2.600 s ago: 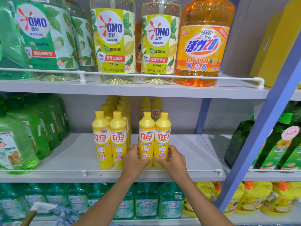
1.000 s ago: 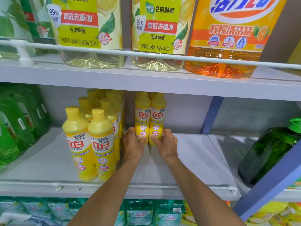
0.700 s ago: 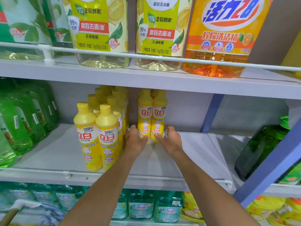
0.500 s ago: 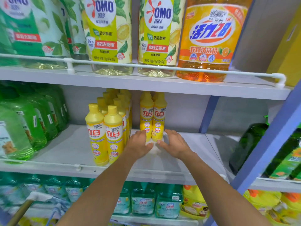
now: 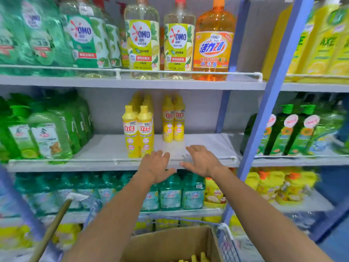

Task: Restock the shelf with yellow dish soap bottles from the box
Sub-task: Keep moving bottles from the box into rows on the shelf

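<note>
Yellow dish soap bottles stand on the middle shelf (image 5: 105, 148). A left row (image 5: 137, 130) reaches nearly to the front rail, and a pair (image 5: 173, 121) stands further back to its right. My left hand (image 5: 156, 165) and my right hand (image 5: 201, 160) hover empty, fingers spread, at the shelf's front edge, short of the bottles. A cardboard box (image 5: 166, 244) sits at the bottom of the view, with yellow bottle caps (image 5: 196, 259) showing inside.
Large OMO bottles (image 5: 142, 42) and an orange bottle (image 5: 214, 46) fill the top shelf. Green bottles (image 5: 47, 129) stand at left, teal bottles (image 5: 171, 193) below. A blue upright (image 5: 272, 103) divides the shelves. A wire cart edge (image 5: 226, 241) and a wooden handle (image 5: 51, 229) are near the box.
Both hands pushed the pair of bottles to the back of the shelf, let go, and drew back to the front edge. The view pulled away and the box came into sight.
</note>
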The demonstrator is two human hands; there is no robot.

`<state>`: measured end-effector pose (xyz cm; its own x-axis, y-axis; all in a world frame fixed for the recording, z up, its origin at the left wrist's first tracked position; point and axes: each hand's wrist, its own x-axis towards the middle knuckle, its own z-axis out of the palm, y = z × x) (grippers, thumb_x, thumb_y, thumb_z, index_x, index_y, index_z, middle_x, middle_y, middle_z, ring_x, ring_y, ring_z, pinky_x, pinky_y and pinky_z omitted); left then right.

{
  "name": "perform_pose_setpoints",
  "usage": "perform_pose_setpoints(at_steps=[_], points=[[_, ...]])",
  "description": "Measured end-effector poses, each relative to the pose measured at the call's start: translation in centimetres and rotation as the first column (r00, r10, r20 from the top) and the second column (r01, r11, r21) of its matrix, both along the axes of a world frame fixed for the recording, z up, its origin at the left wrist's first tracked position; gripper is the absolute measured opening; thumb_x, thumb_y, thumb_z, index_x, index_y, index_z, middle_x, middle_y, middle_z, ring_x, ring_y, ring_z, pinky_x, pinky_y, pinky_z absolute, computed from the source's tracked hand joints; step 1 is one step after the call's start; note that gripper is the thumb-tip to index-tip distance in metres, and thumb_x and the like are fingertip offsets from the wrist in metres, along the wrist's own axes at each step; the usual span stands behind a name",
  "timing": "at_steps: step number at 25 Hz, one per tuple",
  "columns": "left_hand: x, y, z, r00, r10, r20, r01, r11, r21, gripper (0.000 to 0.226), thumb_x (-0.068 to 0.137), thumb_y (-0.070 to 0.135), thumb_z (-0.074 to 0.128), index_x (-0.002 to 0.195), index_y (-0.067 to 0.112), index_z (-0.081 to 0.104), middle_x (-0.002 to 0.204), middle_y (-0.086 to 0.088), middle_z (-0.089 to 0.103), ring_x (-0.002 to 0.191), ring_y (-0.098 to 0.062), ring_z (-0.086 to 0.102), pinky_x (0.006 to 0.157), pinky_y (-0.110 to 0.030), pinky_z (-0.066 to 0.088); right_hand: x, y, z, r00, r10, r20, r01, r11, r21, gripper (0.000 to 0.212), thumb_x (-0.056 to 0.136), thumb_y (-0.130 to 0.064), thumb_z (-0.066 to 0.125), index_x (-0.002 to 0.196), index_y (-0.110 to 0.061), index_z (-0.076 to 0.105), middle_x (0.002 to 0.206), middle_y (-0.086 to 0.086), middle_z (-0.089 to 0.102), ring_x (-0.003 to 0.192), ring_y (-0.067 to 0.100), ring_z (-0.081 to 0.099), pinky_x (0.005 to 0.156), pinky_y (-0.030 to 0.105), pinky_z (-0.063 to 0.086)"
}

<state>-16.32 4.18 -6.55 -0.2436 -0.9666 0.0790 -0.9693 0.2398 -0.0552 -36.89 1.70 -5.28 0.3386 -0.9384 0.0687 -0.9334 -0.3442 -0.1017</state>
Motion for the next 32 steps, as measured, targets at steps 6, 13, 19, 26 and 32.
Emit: perform_pose_setpoints(at_steps=[6,13,19,26,32], points=[[3.2,9.3,-5.9,1.0,0.022,0.012,-0.023,0.993,0.116,0.076,0.092,0.071,0.041,0.144,0.016,0.04,0.136,-0.014,0.051,0.124,-0.035,0.05,0.099,-0.048,0.045,1.7,9.5,-5.5,0.999,-0.015,-0.033,0.015,1.0,0.013,0.081,0.095,-0.064,0.05,0.152,-0.009,0.037,0.153,0.014,0.043,0.142,0.034,0.037,0.115,0.045,0.037],[4.6,15.1,-16.1,0.994,0.096,-0.047,-0.075,0.939,0.336,0.078,0.092,0.069,0.044,0.15,0.018,0.032,0.151,-0.015,0.039,0.138,-0.036,0.04,0.109,-0.053,0.04,2.9,14.9,-14.8,0.999,0.005,-0.053,0.006,0.98,0.199,0.077,0.098,-0.061,0.045,0.155,-0.01,0.031,0.159,0.015,0.034,0.147,0.034,0.028,0.116,0.049,0.035],[4.8,16.7,-24.5,0.981,0.194,-0.023,-0.154,0.839,0.521,0.075,0.09,0.068,0.047,0.148,0.02,0.039,0.147,-0.015,0.044,0.136,-0.036,0.043,0.107,-0.05,0.04,2.4,15.2,-23.3,0.996,-0.01,-0.091,0.045,0.915,0.401,0.077,0.099,-0.059,0.046,0.154,-0.008,0.032,0.157,0.015,0.035,0.145,0.036,0.031,0.112,0.047,0.037],[6.7,16.0,-33.2,0.943,0.315,0.106,-0.298,0.664,0.686,0.074,0.091,0.066,0.049,0.146,0.018,0.035,0.147,-0.014,0.041,0.135,-0.037,0.041,0.104,-0.05,0.043,0.7,11.7,-34.7,0.995,0.024,-0.097,0.04,0.791,0.61,0.069,0.102,-0.056,0.042,0.15,-0.007,0.036,0.15,0.017,0.042,0.139,0.038,0.035,0.106,0.049,0.042],[7.3,12.5,-39.3,0.94,0.332,0.076,-0.281,0.628,0.726,0.067,0.094,0.059,0.051,0.144,0.017,0.035,0.142,-0.014,0.044,0.131,-0.037,0.044,0.099,-0.05,0.046,0.5,9.2,-42.2,0.995,0.034,-0.094,0.039,0.739,0.673,0.07,0.101,-0.054,0.046,0.153,-0.011,0.03,0.153,0.016,0.037,0.141,0.038,0.034,0.11,0.049,0.039]])
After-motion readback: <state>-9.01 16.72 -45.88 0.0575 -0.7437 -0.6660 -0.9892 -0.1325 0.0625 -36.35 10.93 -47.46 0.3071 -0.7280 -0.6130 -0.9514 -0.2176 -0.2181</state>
